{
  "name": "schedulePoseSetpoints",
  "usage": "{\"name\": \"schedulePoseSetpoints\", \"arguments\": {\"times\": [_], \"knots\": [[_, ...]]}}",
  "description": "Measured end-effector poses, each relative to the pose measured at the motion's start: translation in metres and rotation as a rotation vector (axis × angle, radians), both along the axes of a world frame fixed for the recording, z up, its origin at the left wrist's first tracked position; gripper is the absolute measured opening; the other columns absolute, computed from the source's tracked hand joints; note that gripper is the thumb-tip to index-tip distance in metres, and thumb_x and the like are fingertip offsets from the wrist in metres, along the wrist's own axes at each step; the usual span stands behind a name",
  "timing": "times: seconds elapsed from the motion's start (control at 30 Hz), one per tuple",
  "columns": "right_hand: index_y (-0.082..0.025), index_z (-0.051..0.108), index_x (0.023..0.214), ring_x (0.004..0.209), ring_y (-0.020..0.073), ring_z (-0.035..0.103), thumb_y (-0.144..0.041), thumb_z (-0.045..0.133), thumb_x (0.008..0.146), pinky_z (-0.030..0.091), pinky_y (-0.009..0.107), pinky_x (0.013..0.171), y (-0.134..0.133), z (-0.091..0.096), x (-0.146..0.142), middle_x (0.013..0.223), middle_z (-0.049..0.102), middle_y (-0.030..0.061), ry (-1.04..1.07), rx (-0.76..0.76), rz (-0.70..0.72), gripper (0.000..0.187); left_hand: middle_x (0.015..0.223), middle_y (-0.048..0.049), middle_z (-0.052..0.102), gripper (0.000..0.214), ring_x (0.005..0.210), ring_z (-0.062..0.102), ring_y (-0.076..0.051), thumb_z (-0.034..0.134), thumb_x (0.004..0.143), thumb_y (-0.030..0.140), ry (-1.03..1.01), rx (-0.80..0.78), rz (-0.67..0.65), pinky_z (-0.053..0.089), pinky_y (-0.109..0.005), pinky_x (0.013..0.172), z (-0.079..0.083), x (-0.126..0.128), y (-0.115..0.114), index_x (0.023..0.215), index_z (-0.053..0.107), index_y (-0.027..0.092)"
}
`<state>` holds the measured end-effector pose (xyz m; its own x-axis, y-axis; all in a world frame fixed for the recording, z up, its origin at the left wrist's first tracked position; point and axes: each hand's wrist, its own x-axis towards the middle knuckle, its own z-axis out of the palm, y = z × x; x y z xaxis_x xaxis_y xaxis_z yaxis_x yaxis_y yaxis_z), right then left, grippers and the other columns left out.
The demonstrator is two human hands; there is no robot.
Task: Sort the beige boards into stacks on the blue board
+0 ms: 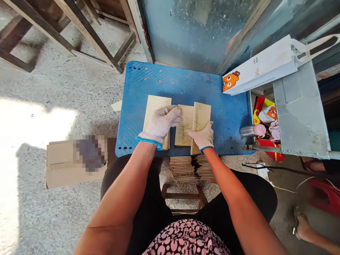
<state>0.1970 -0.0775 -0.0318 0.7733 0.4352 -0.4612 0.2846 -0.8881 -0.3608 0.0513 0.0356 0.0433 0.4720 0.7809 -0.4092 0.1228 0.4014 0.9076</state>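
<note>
My left hand (pixel 165 122), in a white knit glove with a blue cuff, hovers between two thin pale boards. Its fingers are pinched together, and what they hold, if anything, is too small to make out. Partly under its wrist is a left stack of pale boards (pixel 156 102). A middle board (pixel 183 120) with dark specks lies flat on the blue table (pixel 180 83). My right hand (pixel 203 137), gloved alike, grips a tilted thin board (pixel 202 111) by its right edge, thumb across its face. That board overlaps the middle one's right side.
Below the table's near edge, between my knees, stand stacks of similar boards (pixel 183 168) above a wooden stool (pixel 182 196). A white paper bag (pixel 260 69) and a steel flask (pixel 247 131) are at the right. A cardboard box (pixel 61 164) lies left; a person's foot (pixel 302 223) shows lower right.
</note>
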Motion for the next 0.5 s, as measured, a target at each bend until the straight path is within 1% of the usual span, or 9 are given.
{"name": "schedulePoseSetpoints", "arguments": {"times": [0.1,0.17,0.27,0.37,0.5], "knots": [[-0.009,0.011,0.162,0.132,0.0396,0.054,-0.061,0.086,0.057,0.047,0.048,0.107,0.022,-0.02,-0.007,0.144,0.05,0.0278,-0.01,-0.089,-0.005,0.139,0.07,0.0009,0.057,0.027,0.063,0.055,-0.009,0.072,0.081,0.044,-0.063,0.025,0.075,0.049,-0.022,0.06,0.002,-0.008,0.001,0.083,0.064,0.018],[-0.01,0.013,0.162,0.129,0.0396,0.057,-0.059,0.086,0.056,0.048,0.051,0.105,0.033,-0.031,-0.015,0.142,0.051,0.027,-0.036,-0.128,-0.002,0.137,0.066,0.0021,0.054,0.026,0.06,0.05,-0.009,0.072,0.08,0.044,-0.103,0.036,0.072,0.045,-0.021,0.055,0.006,-0.013,0.001,0.078,0.062,0.02],[-0.013,0.015,0.161,0.127,0.0393,0.058,-0.057,0.088,0.055,0.049,0.054,0.103,0.046,-0.042,-0.028,0.14,0.053,0.0257,-0.07,-0.174,-0.012,0.136,0.062,0.0033,0.049,0.027,0.056,0.044,-0.009,0.069,0.081,0.043,-0.114,0.05,0.048,0.038,-0.021,0.049,0.011,-0.02,0.002,0.071,0.059,0.021],[-0.016,0.014,0.161,0.126,0.0388,0.058,-0.057,0.089,0.054,0.048,0.056,0.102,0.058,-0.048,-0.037,0.139,0.053,0.025,-0.105,-0.208,-0.029,0.136,0.061,0.0038,0.048,0.029,0.056,0.043,-0.009,0.068,0.083,0.043,-0.075,0.081,0.051,0.036,-0.021,0.048,0.014,-0.029,0.003,0.068,0.057,0.021],[-0.018,0.015,0.16,0.125,0.0398,0.058,-0.06,0.088,0.054,0.046,0.059,0.102,0.068,-0.057,-0.042,0.139,0.052,0.0256,-0.147,-0.225,-0.034,0.136,0.067,0.0021,0.058,0.029,0.063,0.051,-0.011,0.068,0.084,0.045,-0.005,0.124,0.064,0.043,-0.021,0.055,0.011,-0.038,0.005,0.074,0.063,0.019]]}}
